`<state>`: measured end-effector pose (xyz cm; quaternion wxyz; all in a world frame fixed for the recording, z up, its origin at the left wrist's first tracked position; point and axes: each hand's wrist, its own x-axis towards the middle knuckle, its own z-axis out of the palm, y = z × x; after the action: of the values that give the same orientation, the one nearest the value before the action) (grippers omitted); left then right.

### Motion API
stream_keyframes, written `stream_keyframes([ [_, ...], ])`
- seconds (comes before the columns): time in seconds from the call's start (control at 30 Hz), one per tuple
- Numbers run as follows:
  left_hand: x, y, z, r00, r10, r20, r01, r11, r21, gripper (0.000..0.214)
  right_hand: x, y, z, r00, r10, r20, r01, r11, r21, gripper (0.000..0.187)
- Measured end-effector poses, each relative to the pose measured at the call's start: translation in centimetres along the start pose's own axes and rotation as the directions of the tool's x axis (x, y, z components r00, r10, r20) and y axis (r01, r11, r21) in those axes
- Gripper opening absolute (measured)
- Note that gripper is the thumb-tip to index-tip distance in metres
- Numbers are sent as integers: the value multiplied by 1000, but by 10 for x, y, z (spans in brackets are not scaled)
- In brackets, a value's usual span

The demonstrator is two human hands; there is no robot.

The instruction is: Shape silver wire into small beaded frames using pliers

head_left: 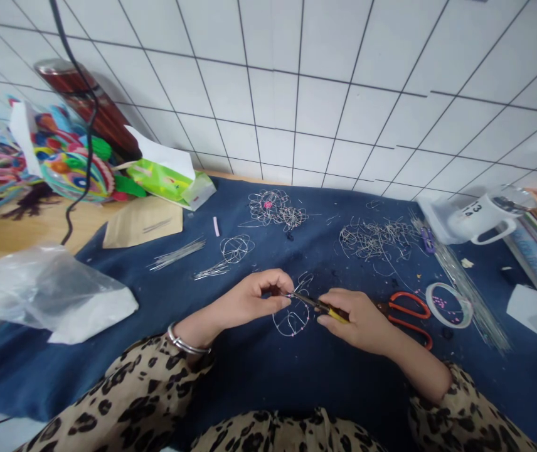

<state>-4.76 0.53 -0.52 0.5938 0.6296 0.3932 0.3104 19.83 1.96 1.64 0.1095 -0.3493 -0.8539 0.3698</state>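
Between thumb and fingers, my left hand pinches a bent wire ornament with small pink beads along its round outline. My right hand is closed around the yellow and black handles of a pair of pliers. The jaws of the pliers meet the wire right at my left fingertips; the exact contact is too small to make out. Right of my right hand lie orange-handled scissors, their blades partly hidden by that hand. A round dish next to them holds pink beads.
Tangled wire pieces and a wire heap lie at the back of the blue cloth. Straight wires run along the right, near a white mug. Left are a plastic bag, a brown envelope and a dangling black cable.
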Motion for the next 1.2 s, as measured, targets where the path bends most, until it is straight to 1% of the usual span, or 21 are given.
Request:
stream_keyframes([
  [0.2,1,-3,0,1000,-27,10,27,998,-60,15,-2,3,5,998,-16,-53,16,1000,-12,8],
  [0.4,0,-4,4,998,-54,-37,46,980,-192,19,-1,3,7,997,-29,-67,27,999,-30,8],
  [0.57,0,-5,3,996,-90,-14,85,977,-196,18,-2,1,7,996,-39,-80,34,997,-70,7],
  [0.7,1,-2,3,999,-53,-5,51,984,-168,14,-2,1,9,993,-55,-100,44,993,-105,9],
  [0.83,1,0,3,999,-31,-18,28,985,-171,13,-2,3,11,992,-66,-108,54,992,-113,12],
  [1.03,1,0,4,996,-76,-49,65,977,-201,13,-3,5,13,983,-70,-170,55,994,-90,15],
  [1.2,1,3,5,997,-47,-60,35,982,-185,12,-3,5,13,986,-54,-160,39,995,-92,15],
])
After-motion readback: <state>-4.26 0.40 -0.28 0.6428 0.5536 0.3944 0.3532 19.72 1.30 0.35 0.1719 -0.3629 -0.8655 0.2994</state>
